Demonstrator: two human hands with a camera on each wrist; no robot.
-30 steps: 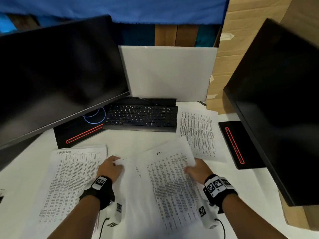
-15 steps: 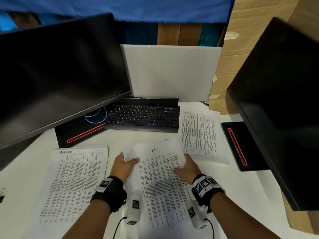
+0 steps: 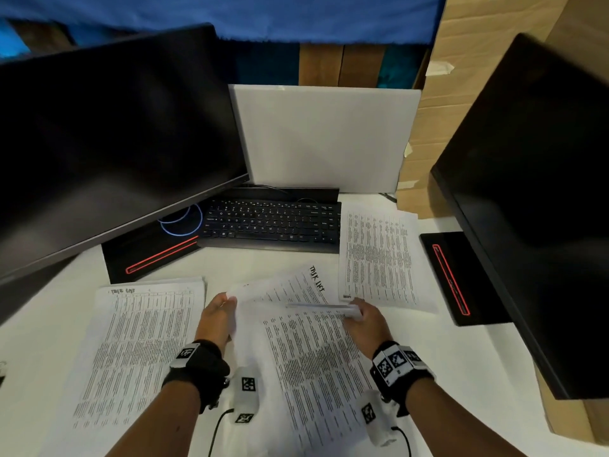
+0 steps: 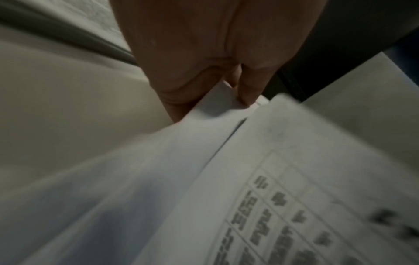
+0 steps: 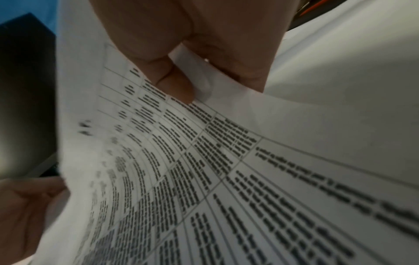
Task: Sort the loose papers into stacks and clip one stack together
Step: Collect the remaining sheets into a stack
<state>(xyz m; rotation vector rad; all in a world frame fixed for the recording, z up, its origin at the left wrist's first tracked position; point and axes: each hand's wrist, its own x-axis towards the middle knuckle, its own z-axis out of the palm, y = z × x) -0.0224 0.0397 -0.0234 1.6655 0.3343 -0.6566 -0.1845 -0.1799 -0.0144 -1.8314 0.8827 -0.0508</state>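
Since a moment ago the printed sheet between the hands has swung round: its top edge has been drawn toward the person and a second sheet headed "TASK LIST" [image 3: 296,286] now shows beyond it, angled off to the right. The left hand [image 3: 216,319] pinches the near-left corner of the paper, thumb on top and fingers [image 4: 172,100] beneath; the right hand [image 3: 365,321] pinches the lifted top edge of the printed sheet [image 3: 316,364], thumb and forefinger curled round it. This paper is light and floppy; it bows under its own weight in the right wrist view, so I'd judge it wants a hold at two edges or corners, as here, or it will sag and slide off the sheets beneath. One stack [image 3: 138,344] lies flat on the desk [image 3: 461,374] just left of the left hand, another stack [image 3: 379,255] beyond the right hand, beside the keyboard [image 3: 273,222]. No tray or box holds any of it, and what may be a clip at the far left edge is too small to tell.
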